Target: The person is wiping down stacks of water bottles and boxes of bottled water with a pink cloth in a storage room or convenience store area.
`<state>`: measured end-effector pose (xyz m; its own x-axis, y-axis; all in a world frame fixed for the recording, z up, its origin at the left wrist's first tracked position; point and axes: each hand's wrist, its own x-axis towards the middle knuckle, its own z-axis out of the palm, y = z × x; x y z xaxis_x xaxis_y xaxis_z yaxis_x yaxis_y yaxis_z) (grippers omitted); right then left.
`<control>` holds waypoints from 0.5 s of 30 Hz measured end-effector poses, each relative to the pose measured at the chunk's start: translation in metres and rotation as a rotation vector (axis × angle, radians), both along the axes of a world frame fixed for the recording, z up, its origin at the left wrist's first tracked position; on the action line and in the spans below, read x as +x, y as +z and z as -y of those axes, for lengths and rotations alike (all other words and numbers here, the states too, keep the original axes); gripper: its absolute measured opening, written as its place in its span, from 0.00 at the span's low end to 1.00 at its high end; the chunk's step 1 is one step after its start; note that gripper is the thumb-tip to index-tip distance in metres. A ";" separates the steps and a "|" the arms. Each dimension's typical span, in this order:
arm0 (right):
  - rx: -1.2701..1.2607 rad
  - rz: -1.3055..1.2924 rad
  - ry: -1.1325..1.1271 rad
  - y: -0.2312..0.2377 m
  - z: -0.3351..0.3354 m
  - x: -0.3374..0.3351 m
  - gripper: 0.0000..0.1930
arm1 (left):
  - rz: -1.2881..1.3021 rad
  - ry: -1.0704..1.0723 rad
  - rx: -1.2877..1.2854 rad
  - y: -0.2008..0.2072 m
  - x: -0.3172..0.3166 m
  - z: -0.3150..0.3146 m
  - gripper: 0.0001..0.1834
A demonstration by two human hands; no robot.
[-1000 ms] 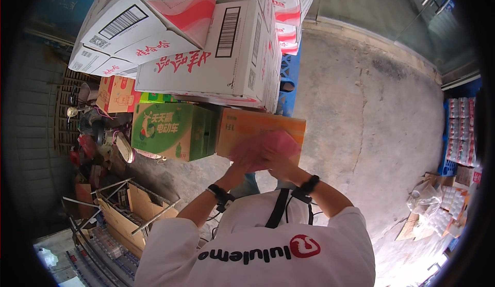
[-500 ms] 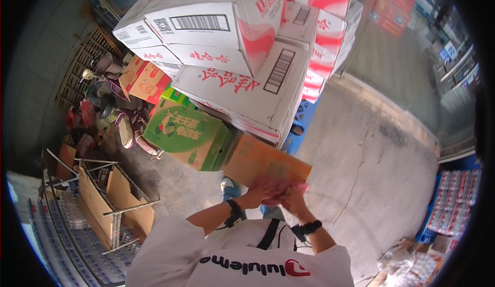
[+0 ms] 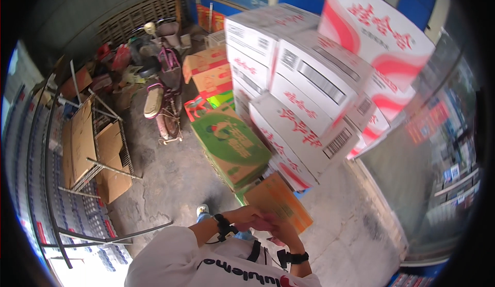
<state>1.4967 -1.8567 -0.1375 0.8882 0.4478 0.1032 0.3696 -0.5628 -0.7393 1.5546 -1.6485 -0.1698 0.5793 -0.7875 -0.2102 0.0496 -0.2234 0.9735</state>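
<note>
Left hand (image 3: 248,215) and right hand (image 3: 283,230), bare, one pair: at the near edge of the orange carton, drawn together; fingers of both folded over a bunched cloth and pinching it, individual finger positions too blurred to tell. Pink cloth (image 3: 264,222): between the hands, at the carton's near edge; could slip or drop, in my judgement, if either hand slackens, since loose folds offer little to hold; soft, crumpled, plain pink, mostly covered. Orange carton (image 3: 281,200): the reference piece; could shift or tip if pressed hard on one side, as its support is hidden; oblong, flat-faced, edges apparently straight, print unreadable. Green carton (image 3: 232,141): beyond the orange carton and to its left, close by, contact not certain; larger, green top over brown card. White cartons (image 3: 301,127), stacked: directly beyond the orange carton and rising above it, red markings; the overhanging upper boxes could fall if the pile were knocked from below. Red-and-orange carton (image 3: 208,69): past the green one, farther left of the orange carton. Two-wheeler (image 3: 166,109), pale seat: well apart, far left of the orange carton.
</note>
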 end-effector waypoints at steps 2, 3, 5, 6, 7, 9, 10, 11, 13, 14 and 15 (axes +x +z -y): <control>0.080 -0.335 -0.038 0.046 -0.025 0.015 0.17 | 0.248 0.112 0.021 0.050 0.007 -0.037 0.19; 0.151 -0.687 -0.143 0.069 -0.037 0.020 0.18 | 0.259 0.142 0.018 0.062 0.010 -0.052 0.19; 0.159 -0.529 -0.142 0.093 -0.065 0.033 0.16 | 0.037 0.272 0.020 0.108 0.014 -0.083 0.20; 0.180 -0.383 -0.161 0.099 -0.083 0.038 0.15 | 0.042 0.286 0.018 0.126 0.015 -0.102 0.20; 0.177 -0.380 -0.161 0.099 -0.099 0.044 0.15 | -0.030 0.347 -0.062 0.141 0.017 -0.119 0.21; 0.205 -0.356 -0.204 0.090 -0.133 0.058 0.18 | -0.102 0.399 -0.145 0.145 0.021 -0.155 0.22; 0.203 -0.350 -0.205 0.082 -0.153 0.067 0.18 | -0.081 0.460 -0.225 0.141 0.022 -0.176 0.23; 0.227 -0.136 -0.078 0.073 -0.176 0.080 0.22 | -0.064 0.510 -0.310 0.142 0.025 -0.193 0.23; 0.258 0.015 0.080 0.088 -0.227 0.088 0.27 | -0.094 0.531 -0.288 0.145 0.025 -0.236 0.24; 0.270 -0.041 0.105 0.110 -0.257 0.088 0.28 | -0.125 0.621 -0.349 0.143 0.025 -0.256 0.24; 0.266 -0.031 0.095 0.111 -0.282 0.093 0.28 | -0.159 0.696 -0.409 0.142 0.028 -0.273 0.24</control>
